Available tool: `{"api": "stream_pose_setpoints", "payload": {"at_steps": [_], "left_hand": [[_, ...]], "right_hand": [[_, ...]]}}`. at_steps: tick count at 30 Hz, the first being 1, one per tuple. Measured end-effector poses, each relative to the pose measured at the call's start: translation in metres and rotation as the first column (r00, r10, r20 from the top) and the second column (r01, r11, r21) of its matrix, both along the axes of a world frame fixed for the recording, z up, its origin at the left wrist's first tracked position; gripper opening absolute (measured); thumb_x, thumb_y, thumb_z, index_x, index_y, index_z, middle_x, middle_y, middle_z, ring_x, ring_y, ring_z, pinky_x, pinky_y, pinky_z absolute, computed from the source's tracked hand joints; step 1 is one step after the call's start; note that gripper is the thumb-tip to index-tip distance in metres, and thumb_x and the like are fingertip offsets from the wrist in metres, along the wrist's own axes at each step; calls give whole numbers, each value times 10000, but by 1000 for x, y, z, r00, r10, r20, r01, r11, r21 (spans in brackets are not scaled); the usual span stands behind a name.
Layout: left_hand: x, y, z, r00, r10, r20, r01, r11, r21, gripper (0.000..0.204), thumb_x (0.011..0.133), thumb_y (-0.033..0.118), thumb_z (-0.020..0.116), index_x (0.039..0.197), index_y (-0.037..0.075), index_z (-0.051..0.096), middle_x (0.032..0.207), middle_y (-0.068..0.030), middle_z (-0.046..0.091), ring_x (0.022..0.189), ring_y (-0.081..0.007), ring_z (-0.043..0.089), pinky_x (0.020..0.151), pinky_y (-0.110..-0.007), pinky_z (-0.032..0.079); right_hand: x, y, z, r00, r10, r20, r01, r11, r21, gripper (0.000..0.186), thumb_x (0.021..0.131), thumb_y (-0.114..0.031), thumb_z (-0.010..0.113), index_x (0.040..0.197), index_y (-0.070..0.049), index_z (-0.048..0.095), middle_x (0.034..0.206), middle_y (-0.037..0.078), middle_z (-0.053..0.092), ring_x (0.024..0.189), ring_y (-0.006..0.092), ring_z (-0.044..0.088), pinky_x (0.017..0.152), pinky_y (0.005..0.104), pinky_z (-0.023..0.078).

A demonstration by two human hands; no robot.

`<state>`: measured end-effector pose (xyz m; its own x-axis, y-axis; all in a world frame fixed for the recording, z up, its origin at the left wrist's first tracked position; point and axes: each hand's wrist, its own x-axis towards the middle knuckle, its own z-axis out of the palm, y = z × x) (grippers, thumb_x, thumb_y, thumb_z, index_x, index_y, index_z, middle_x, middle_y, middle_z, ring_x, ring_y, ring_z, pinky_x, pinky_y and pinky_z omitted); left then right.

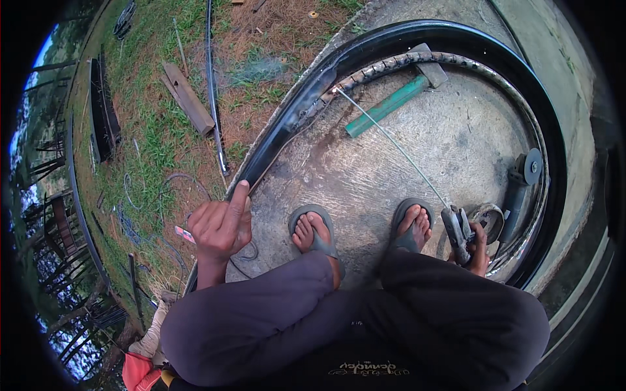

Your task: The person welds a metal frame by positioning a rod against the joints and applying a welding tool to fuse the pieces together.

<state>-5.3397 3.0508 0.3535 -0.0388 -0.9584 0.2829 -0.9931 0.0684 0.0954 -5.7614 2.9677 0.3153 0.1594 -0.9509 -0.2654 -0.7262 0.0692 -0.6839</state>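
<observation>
My right hand is closed round a welding electrode holder, at the lower right. From its jaws a long thin welding rod slants up and left. The rod's far tip meets a curved strip with notches cut along it, where a small bright spot shows. That strip runs inside a curved black metal bar. My left hand is closed over the bar's near left end, one finger stretched along it; the grip's underside is hidden.
A hammer with a green handle lies inside the curve. An angle grinder rests at the right. My sandalled feet stand on the concrete slab. Grass with wood pieces, a metal tube and cables lies left.
</observation>
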Motion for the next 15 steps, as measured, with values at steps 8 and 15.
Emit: {"api": "stream_pose_setpoints", "payload": {"at_steps": [8, 15], "left_hand": [[2, 3, 0, 1000, -1, -21, 1, 1000, 1, 325, 780, -16, 640, 1104, -16, 652, 536, -38, 425, 434, -175, 408, 453, -305, 336], [2, 4, 2, 1000, 3, -27, -3, 1000, 3, 323, 784, -12, 636, 1106, -13, 654, 537, -40, 419, 434, -179, 395, 449, -308, 318]], "right_hand": [[-4, 1, -3, 998, 51, -46, -51, 999, 2, 662, 658, 21, 567, 1295, -103, 435, 852, 151, 667, 785, 190, 679, 692, 277, 484], [-14, -1, -3, 998, 58, 27, -62, 983, 176, 710, 612, -3, 614, 1291, -45, 409, 1091, 170, 567, 912, 281, 671, 743, 325, 526]]}}
